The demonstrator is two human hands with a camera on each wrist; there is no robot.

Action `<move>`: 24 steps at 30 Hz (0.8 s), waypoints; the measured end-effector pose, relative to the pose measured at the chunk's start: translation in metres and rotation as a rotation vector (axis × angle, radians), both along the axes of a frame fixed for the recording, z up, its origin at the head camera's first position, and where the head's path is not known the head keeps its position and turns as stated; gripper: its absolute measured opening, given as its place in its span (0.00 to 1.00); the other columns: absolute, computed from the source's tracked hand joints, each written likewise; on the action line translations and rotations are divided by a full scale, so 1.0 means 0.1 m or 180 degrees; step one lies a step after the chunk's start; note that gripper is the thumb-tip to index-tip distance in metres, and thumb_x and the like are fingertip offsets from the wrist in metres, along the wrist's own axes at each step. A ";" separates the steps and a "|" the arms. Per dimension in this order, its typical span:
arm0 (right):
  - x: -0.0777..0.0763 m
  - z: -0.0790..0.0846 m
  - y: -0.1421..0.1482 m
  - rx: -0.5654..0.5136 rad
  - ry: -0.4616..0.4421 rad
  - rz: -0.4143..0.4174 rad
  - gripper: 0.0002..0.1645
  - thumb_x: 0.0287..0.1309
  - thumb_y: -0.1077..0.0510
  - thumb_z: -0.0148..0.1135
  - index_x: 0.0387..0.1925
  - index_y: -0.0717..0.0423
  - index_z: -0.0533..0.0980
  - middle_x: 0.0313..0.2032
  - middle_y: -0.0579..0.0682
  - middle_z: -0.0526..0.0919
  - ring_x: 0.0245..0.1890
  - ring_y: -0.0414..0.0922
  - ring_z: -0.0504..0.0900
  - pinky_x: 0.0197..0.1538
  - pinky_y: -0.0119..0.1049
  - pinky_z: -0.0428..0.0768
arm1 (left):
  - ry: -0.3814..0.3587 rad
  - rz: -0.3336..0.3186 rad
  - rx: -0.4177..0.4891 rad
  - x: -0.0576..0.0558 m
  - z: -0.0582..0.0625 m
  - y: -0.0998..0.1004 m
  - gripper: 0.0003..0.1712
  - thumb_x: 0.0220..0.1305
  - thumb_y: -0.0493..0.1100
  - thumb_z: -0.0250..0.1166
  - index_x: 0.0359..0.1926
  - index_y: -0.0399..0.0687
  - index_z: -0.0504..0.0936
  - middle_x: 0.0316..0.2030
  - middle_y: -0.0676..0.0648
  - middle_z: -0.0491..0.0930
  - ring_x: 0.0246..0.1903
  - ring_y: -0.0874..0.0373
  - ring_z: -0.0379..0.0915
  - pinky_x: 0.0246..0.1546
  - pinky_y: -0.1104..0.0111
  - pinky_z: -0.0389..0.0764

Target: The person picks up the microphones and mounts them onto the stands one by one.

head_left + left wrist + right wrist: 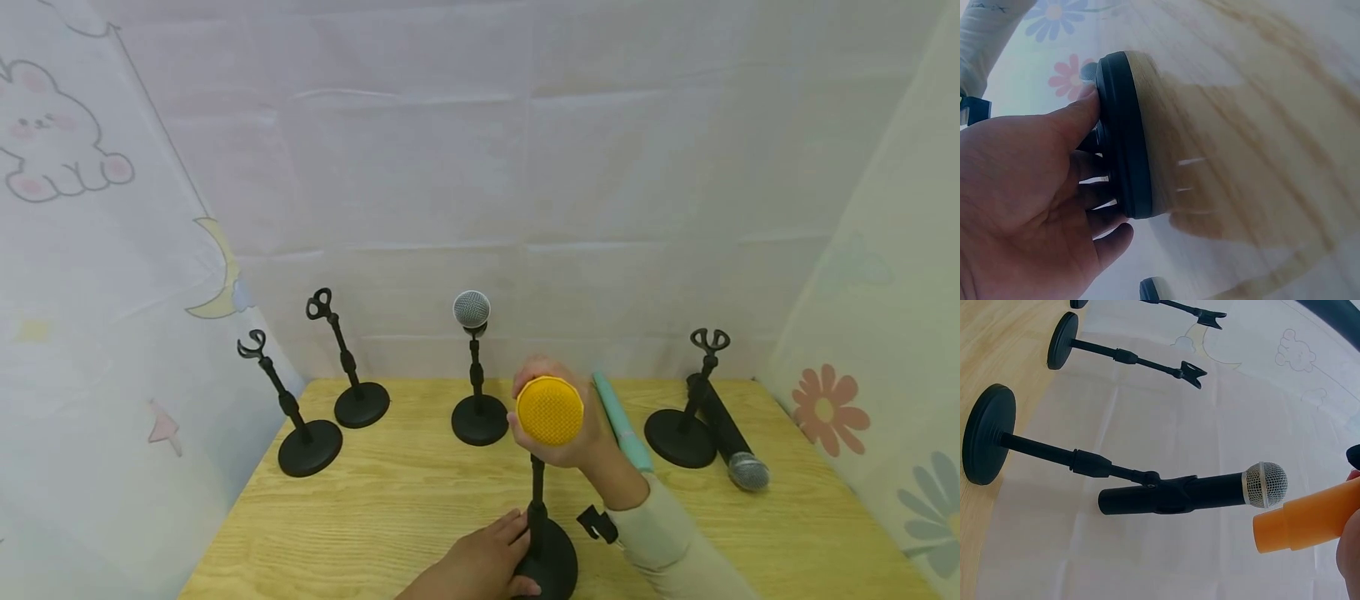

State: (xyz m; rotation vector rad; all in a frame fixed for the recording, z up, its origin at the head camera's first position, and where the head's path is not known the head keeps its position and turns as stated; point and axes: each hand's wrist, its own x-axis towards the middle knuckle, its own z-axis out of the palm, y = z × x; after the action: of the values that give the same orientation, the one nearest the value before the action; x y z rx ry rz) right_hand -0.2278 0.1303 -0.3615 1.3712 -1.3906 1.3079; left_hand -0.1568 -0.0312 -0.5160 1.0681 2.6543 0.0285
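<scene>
My right hand (551, 454) grips a yellow microphone (551, 410) just below its round mesh head, which faces up toward the head camera. In the right wrist view the tapered handle end (1272, 530) juts out from that hand. Below the microphone stands a black desk microphone stand (537, 492), whose top is hidden behind the hand and microphone. My left hand (480, 558) presses on the round base (555, 558) of this stand. Seen from the left wrist, its thumb (1082, 115) and outstretched fingers lie against the upper side of the base.
At the back middle, a stand (478, 417) carries a black microphone with a silver head (472, 309). Two bare stands (309, 448) (362, 403) are at the left, another (681, 437) at the right. A black microphone (727, 433) and a mint-green microphone-like stick (621, 421) lie there.
</scene>
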 end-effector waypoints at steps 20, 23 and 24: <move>-0.03 0.00 -0.04 -0.0107 0.0312 -0.0056 0.23 0.56 0.55 0.71 0.35 0.71 0.71 0.28 0.53 0.77 0.26 0.43 0.76 0.31 0.33 0.79 | 0.0340 -0.0236 -0.0147 0.01 -0.01 0.01 0.43 0.68 0.73 0.51 0.72 0.52 0.71 0.74 0.54 0.63 0.74 0.61 0.58 0.66 0.71 0.69; -0.03 -0.01 -0.05 -0.0139 0.0300 0.0012 0.23 0.56 0.56 0.71 0.35 0.72 0.71 0.28 0.54 0.76 0.25 0.43 0.76 0.31 0.33 0.79 | 0.0341 -0.0235 -0.0169 0.00 -0.01 0.02 0.43 0.68 0.73 0.51 0.72 0.52 0.71 0.74 0.54 0.63 0.74 0.61 0.58 0.66 0.71 0.69; -0.02 -0.01 -0.05 -0.0152 0.0315 0.0020 0.22 0.56 0.57 0.71 0.34 0.73 0.71 0.28 0.54 0.76 0.25 0.43 0.76 0.31 0.33 0.79 | 0.0335 -0.0231 -0.0179 0.00 -0.02 0.02 0.43 0.68 0.73 0.50 0.72 0.53 0.72 0.74 0.55 0.63 0.74 0.61 0.58 0.66 0.71 0.69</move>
State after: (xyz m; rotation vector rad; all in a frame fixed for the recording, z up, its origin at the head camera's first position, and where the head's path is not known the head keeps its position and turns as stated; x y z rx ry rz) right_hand -0.2301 0.1252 -0.3624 1.3902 -1.2819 1.2523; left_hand -0.1570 -0.0291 -0.5182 1.1772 2.6887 -0.1195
